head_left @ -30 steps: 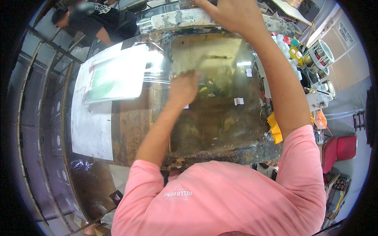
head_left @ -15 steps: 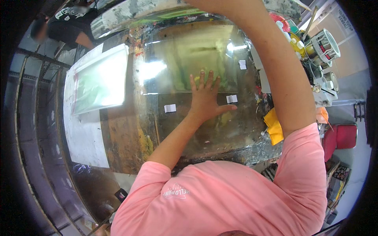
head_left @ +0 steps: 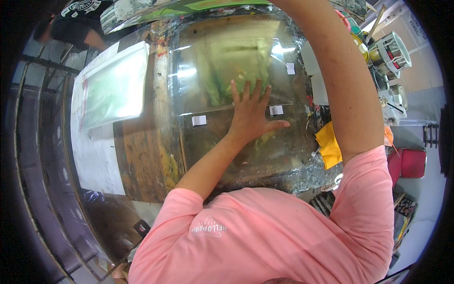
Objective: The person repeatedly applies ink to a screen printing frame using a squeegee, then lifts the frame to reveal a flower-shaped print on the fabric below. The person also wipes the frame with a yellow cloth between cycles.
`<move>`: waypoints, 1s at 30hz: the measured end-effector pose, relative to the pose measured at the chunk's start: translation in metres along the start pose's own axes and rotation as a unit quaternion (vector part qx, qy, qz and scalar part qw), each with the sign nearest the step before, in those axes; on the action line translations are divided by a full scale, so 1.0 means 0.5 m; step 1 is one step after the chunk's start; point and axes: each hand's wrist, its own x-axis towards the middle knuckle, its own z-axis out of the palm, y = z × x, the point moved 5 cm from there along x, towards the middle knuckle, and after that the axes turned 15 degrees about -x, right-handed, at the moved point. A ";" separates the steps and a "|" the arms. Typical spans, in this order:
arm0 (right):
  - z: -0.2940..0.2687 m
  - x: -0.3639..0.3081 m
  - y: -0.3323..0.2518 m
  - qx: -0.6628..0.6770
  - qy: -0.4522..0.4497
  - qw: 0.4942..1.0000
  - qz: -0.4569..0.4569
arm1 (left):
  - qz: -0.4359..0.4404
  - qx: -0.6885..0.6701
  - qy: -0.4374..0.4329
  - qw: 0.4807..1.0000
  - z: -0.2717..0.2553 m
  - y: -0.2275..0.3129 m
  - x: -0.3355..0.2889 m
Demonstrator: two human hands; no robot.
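My left hand (head_left: 250, 113) lies with fingers and thumb spread on a clear, shiny plastic sheet (head_left: 222, 94), over its near edge. Beneath the plastic is the stained work board (head_left: 222, 146); the sheet looks yellow-green under my fingertips. Small white folded tabs sit about it: one tab (head_left: 199, 120) left of my wrist, another tab (head_left: 276, 110) just above my thumb, a third tab (head_left: 290, 68) near the sheet's right side. My right arm (head_left: 347, 80) stretches forward past the top edge, so its hand is out of view. Above the sheet is part of a paint-smeared frame (head_left: 142, 18) with a green surface.
A stack of clear plastic sheets (head_left: 116, 85) rests on white paper (head_left: 97, 161) at the left. A yellow cloth (head_left: 328, 146) lies at the right edge. Beyond my right arm stand paint tubs (head_left: 390, 54). Metal racks (head_left: 45, 165) line the left; another person (head_left: 78, 28) is at the far left.
My left hand has slid slightly to the right on the plastic, fingers still spread. The whole view has shifted a little. My right arm stays stretched forward.
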 end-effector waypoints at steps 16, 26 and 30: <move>0.010 -0.036 -0.013 -0.030 0.011 0.999 0.022 | 0.024 -0.016 -0.058 0.998 0.027 -0.001 -0.008; 0.007 -0.061 -0.029 -0.007 0.028 1.000 0.011 | 0.155 -0.027 -0.008 0.987 0.035 0.004 -0.025; 0.010 -0.087 -0.029 -0.005 0.045 0.999 0.011 | -0.041 -0.239 0.157 0.957 -0.152 -0.031 -0.024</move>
